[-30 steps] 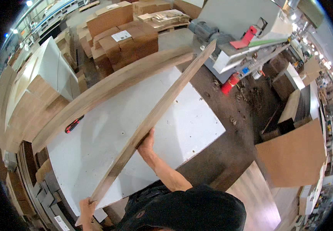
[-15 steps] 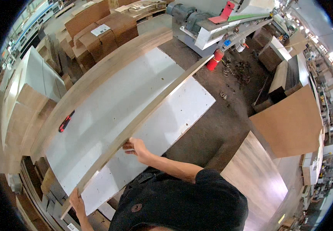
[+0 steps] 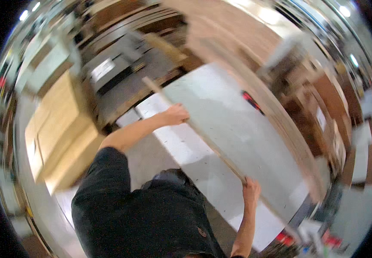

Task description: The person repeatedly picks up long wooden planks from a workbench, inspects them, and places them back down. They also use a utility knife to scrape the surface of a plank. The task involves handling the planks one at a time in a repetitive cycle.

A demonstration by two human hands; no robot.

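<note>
A long, narrow wooden board (image 3: 214,148) runs slantwise over a large white panel (image 3: 220,92), its thin edge facing up. My left hand (image 3: 176,114) is closed over the board toward its far left end. Farther along, on the near right, my right hand (image 3: 251,189) grips the same board, fingers wrapped over the edge. The board's near right end is blurred. On the panel's far right side lies a red and black hand tool (image 3: 252,102), apart from both hands; its exact kind is too blurred to tell.
A curved-looking wooden surface (image 3: 295,139) borders the panel's far side. Large tan cartons or boards (image 3: 63,129) stand at the left, near my left elbow. Dark grey flat pieces (image 3: 113,71) lie beyond. Brown cardboard stacks (image 3: 308,112) stand at the right, and red machine parts (image 3: 285,238) show lower right.
The whole view has swung to the left, so the machine now shows at the lower right. My left hand has moved along the board, away from its end; both hands still hold it.
</note>
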